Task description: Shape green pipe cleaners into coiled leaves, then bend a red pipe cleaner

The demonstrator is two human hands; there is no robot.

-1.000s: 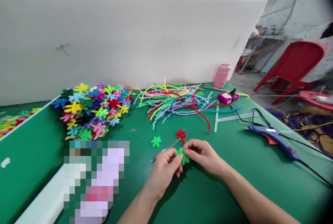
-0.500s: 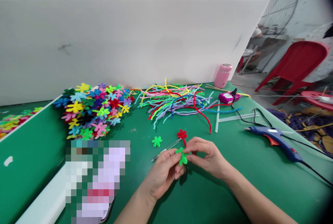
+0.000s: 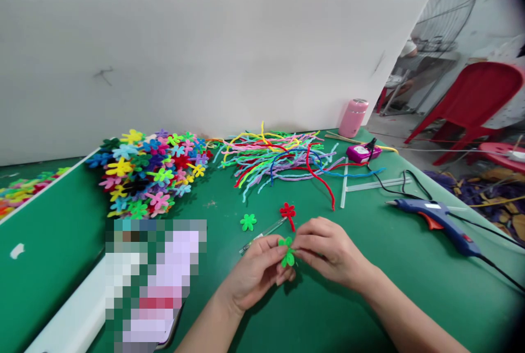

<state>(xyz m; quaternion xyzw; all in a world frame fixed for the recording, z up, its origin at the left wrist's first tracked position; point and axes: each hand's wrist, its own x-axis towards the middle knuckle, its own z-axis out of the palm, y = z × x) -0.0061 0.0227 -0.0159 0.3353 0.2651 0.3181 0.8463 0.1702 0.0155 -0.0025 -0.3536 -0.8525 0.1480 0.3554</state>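
Observation:
A bright green pipe-cleaner flower (image 3: 287, 252) is pinched between my two hands, low over the table. My left hand (image 3: 264, 262) grips its left side between thumb and fingers. From the right, the fingertips of my right hand (image 3: 324, 246) close on its petals. Just beyond my fingers lies a red pipe-cleaner flower (image 3: 287, 210) with a short red stem. Beside it, a clear pen-like stick (image 3: 266, 232) lies slanted, partly behind my left hand. Another green flower (image 3: 248, 222) rests flat to the left.
Pipe-cleaner flowers (image 3: 139, 178) are heaped at left, loose pipe cleaners (image 3: 283, 158) at centre back. A blue glue gun (image 3: 435, 216) with cord and clear glue sticks (image 3: 377, 184) lie right. A pink bottle (image 3: 353, 117) stands by the white partition (image 3: 205, 63). A blurred phone (image 3: 164, 287) lies front left.
The green flower has tilted slightly in my fingers and sits a little lower. Both hands keep their hold on it. The view has shifted slightly.

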